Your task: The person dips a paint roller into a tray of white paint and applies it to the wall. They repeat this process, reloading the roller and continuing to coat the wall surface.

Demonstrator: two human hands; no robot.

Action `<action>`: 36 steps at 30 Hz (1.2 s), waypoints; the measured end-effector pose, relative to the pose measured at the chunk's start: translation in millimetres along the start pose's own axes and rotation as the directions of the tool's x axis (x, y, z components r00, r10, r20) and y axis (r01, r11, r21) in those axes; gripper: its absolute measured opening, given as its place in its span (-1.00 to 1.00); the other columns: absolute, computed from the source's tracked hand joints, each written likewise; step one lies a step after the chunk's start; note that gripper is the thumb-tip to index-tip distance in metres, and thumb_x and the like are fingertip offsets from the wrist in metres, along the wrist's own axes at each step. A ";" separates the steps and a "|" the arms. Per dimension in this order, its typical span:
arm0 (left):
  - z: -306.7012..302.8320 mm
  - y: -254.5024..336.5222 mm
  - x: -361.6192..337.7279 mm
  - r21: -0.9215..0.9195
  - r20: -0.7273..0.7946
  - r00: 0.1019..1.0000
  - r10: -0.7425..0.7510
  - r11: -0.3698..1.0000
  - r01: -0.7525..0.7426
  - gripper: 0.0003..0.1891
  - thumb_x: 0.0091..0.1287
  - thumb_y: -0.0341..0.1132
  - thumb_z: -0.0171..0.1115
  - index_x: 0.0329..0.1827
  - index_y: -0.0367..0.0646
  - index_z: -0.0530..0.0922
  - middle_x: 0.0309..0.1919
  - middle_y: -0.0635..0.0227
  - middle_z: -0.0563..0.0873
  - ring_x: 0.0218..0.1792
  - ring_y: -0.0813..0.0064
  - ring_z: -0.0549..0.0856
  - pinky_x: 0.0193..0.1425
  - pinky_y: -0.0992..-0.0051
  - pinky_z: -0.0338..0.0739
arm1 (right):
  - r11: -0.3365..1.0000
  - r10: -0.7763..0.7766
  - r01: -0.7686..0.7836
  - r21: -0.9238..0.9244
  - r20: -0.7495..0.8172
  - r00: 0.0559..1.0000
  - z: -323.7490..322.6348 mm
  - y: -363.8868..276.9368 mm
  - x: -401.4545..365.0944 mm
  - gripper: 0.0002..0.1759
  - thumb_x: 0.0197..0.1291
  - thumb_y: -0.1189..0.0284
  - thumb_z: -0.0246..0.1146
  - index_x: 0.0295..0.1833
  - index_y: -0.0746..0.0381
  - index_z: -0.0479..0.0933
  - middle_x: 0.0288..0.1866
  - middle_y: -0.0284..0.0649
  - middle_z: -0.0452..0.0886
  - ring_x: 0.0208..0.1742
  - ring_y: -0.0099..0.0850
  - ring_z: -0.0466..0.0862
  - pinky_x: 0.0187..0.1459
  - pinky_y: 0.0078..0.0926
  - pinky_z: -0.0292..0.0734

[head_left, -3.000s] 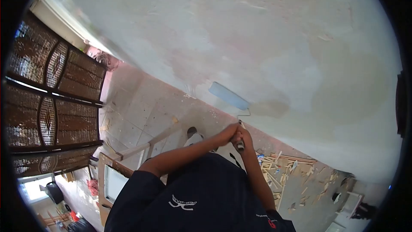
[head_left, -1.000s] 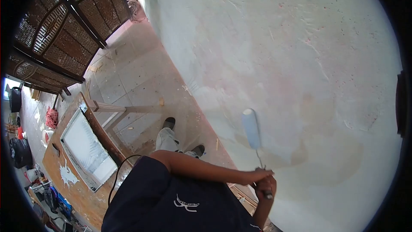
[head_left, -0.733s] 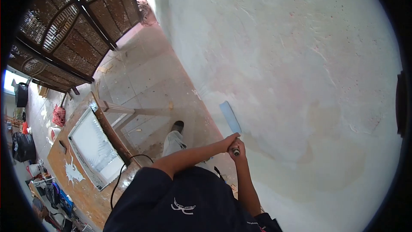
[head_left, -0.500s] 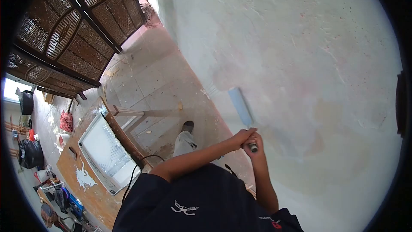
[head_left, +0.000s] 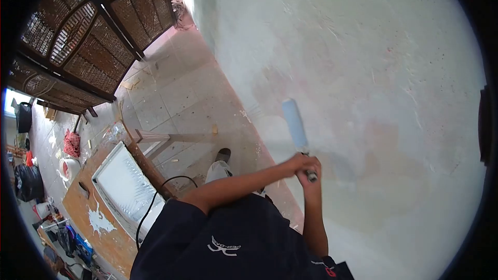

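Note:
A paint roller with a pale blue sleeve lies against the patchy whitish wall. Both of my hands are closed around its handle. My left hand is nearer the roller head, and my right hand grips beside it, partly overlapped. The dark butt of the handle pokes out below my fingers. On the wooden table to the left rests a paint tray coated with white paint.
The paint-stained wooden table stands at my left, with a cable crossing near it. A dark woven folding screen is at upper left. A white bucket, red checked cloth and black bag sit farther left on the tiled floor.
The roller and both hands have shifted slightly to the right along the wall, with the roller head a little higher in view. The grip is the same.

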State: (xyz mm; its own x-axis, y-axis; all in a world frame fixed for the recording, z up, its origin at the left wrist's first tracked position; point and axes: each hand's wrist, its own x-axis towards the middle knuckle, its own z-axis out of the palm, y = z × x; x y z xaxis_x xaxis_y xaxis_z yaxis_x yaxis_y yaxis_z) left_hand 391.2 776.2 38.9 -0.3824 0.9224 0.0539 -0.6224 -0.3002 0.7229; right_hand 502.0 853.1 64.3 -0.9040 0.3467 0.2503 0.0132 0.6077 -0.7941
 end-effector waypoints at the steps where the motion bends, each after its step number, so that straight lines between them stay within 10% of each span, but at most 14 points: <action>1: -19.3 -8.5 -0.8 -0.112 -0.087 0.996 -0.038 0.993 0.028 -0.85 0.20 -0.37 0.27 -0.27 -0.28 0.63 -0.34 0.37 0.66 -0.28 0.60 0.64 -0.22 0.63 0.56 | 0.986 0.144 -0.147 0.083 0.038 0.989 18.5 5.6 8.4 -0.47 0.03 0.57 0.26 0.16 0.28 0.29 0.08 -0.11 0.41 0.13 -0.32 0.45 0.15 -0.42 0.33; 6: -73.1 -26.8 1.2 -0.501 -0.229 0.861 -0.455 0.813 0.296 -0.81 0.21 -0.38 0.25 -0.16 -0.28 0.61 -0.26 0.33 0.65 -0.23 0.55 0.65 -0.16 0.57 0.56 | 0.763 0.498 -0.491 0.420 0.104 0.861 72.2 130.1 3.3 -0.61 0.06 0.55 0.23 0.03 0.27 0.32 -0.06 -0.19 0.44 0.00 -0.44 0.47 0.01 -0.58 0.37; 10: -24.1 -18.6 10.2 -0.455 -0.220 0.879 -0.424 0.841 0.292 -0.80 0.17 -0.31 0.30 -0.19 -0.17 0.61 -0.32 0.38 0.65 -0.27 0.57 0.65 -0.18 0.58 0.57 | 0.793 0.468 -0.440 0.420 0.042 0.883 24.8 86.7 -7.2 -0.64 0.03 0.57 0.23 -0.02 0.26 0.36 -0.11 -0.23 0.49 -0.04 -0.48 0.50 0.00 -0.55 0.42; 12: 13.1 -34.6 17.4 0.312 -0.071 0.997 0.019 0.950 0.004 -0.88 0.19 -0.33 0.28 -0.21 -0.01 0.62 -0.33 0.46 0.65 -0.28 0.62 0.64 -0.19 0.57 0.55 | 0.845 0.445 -0.431 0.317 0.030 0.895 -10.7 44.5 -8.5 -0.66 0.02 0.60 0.22 -0.04 0.26 0.38 -0.12 -0.21 0.52 -0.05 -0.45 0.52 -0.01 -0.52 0.44; 13: 47.4 -26.0 15.7 0.179 -0.051 0.998 0.033 0.983 -0.023 -0.89 0.21 -0.34 0.26 -0.22 0.00 0.57 -0.35 0.48 0.65 -0.31 0.63 0.63 -0.22 0.54 0.55 | 0.904 0.418 -0.422 0.070 0.066 0.906 -29.8 17.0 -10.6 -0.67 0.02 0.62 0.22 -0.05 0.26 0.39 -0.13 -0.20 0.53 -0.05 -0.43 0.53 -0.01 -0.50 0.46; 14: 95.7 -22.7 18.5 -0.422 -0.215 0.973 -0.082 0.906 -0.018 -0.90 0.22 -0.35 0.24 -0.23 0.02 0.53 -0.37 0.49 0.64 -0.34 0.65 0.62 -0.25 0.51 0.55 | 0.909 0.384 -0.358 -0.214 0.098 0.918 -48.2 -10.6 -10.9 -0.68 0.02 0.63 0.22 -0.06 0.26 0.40 -0.13 -0.19 0.54 -0.06 -0.42 0.55 -0.02 -0.49 0.47; 15: 150.8 -28.5 26.9 -0.830 -0.462 0.887 -0.007 0.357 -0.429 -0.90 0.24 -0.35 0.22 -0.23 0.03 0.48 -0.38 0.51 0.63 -0.37 0.66 0.61 -0.28 0.47 0.54 | 0.865 0.373 -0.297 -0.405 0.123 0.919 -69.5 -37.8 -9.7 -0.69 0.02 0.64 0.22 -0.07 0.26 0.41 -0.14 -0.18 0.55 -0.07 -0.41 0.56 -0.02 -0.48 0.48; 16: 197.2 -46.3 41.3 -0.641 -0.699 0.715 0.011 -0.454 -0.620 -0.89 0.26 -0.36 0.20 -0.24 0.04 0.43 -0.40 0.53 0.62 -0.41 0.67 0.60 -0.31 0.44 0.54 | 0.893 0.437 -0.424 -0.149 0.072 0.896 -88.9 -55.3 -13.9 -0.71 0.05 0.61 0.21 -0.07 0.28 0.40 -0.14 -0.19 0.56 -0.08 -0.43 0.57 -0.03 -0.49 0.49; 19: 245.7 -16.4 14.3 -0.798 -0.498 0.834 -0.238 0.503 -0.333 -0.93 0.38 -0.44 -0.07 -0.26 -0.01 0.34 -0.54 0.48 0.37 -0.61 0.64 0.39 -0.52 0.66 0.40 | 0.629 0.627 -0.534 0.565 0.037 0.778 -154.3 -77.0 -54.5 -0.75 0.12 0.54 0.19 -0.08 0.32 0.38 -0.15 -0.20 0.58 -0.12 -0.48 0.58 -0.06 -0.52 0.50; 21: 266.2 -33.5 6.9 -0.812 -0.330 0.924 -0.192 0.557 -0.174 -0.93 0.35 -0.46 -0.03 -0.28 -0.04 0.34 -0.53 0.48 0.37 -0.59 0.65 0.41 -0.53 0.71 0.40 | 0.421 0.673 -0.443 0.791 0.055 0.737 -179.4 -108.1 -67.5 -0.76 0.12 0.54 0.18 -0.09 0.32 0.37 -0.16 -0.20 0.57 -0.13 -0.48 0.58 -0.07 -0.53 0.50; 25: 334.0 -11.6 2.2 -0.890 -0.406 0.914 0.014 -0.234 -0.391 -0.95 0.35 -0.46 -0.01 -0.28 -0.09 0.36 -0.50 0.44 0.46 -0.55 0.62 0.48 -0.52 0.72 0.40 | 0.129 0.667 -0.260 0.957 0.110 0.737 -192.1 -150.4 -67.3 -0.78 0.13 0.53 0.17 -0.11 0.32 0.37 -0.18 -0.20 0.57 -0.15 -0.47 0.58 -0.10 -0.54 0.51; 30: 314.0 2.6 5.9 -0.794 -0.601 0.799 -0.001 -0.116 -0.597 -0.86 0.30 -0.33 0.12 -0.14 -0.13 0.43 -0.36 0.35 0.60 -0.55 0.52 0.48 -0.34 0.48 0.46 | -0.012 0.627 -0.194 0.981 0.159 0.763 -162.5 -152.9 -39.8 -0.79 0.13 0.51 0.15 -0.13 0.32 0.36 -0.21 -0.20 0.56 -0.18 -0.47 0.58 -0.13 -0.55 0.51; 33: 291.1 -23.3 16.1 -0.765 -0.590 0.806 0.052 -0.355 -0.537 -0.85 0.30 -0.32 0.11 -0.12 -0.11 0.46 -0.35 0.34 0.61 -0.47 0.49 0.49 -0.24 0.46 0.45 | -0.074 0.609 -0.181 0.981 0.188 0.771 -132.6 -141.6 -20.0 -0.80 0.13 0.50 0.14 -0.15 0.33 0.35 -0.22 -0.19 0.55 -0.19 -0.47 0.59 -0.15 -0.56 0.52; 36: 269.9 -59.1 31.5 -0.865 -0.499 0.850 0.169 -0.030 -0.501 -0.82 0.30 -0.33 0.12 -0.06 -0.08 0.44 -0.27 0.32 0.60 -0.34 0.46 0.53 -0.19 0.44 0.47 | -0.058 0.590 -0.160 0.985 0.163 0.791 -130.0 -144.4 -9.2 -0.81 0.13 0.50 0.13 -0.16 0.33 0.34 -0.24 -0.19 0.55 -0.21 -0.47 0.59 -0.17 -0.56 0.52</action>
State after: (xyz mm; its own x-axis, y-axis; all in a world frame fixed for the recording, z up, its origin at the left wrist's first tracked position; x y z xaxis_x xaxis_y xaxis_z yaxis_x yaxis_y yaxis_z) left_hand 600.2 888.6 183.7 -0.7710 0.6121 -0.1756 -0.3799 -0.6634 -0.6446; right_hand 563.9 855.2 248.7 -0.7763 0.5167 -0.3611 -0.2777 -0.7945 -0.5400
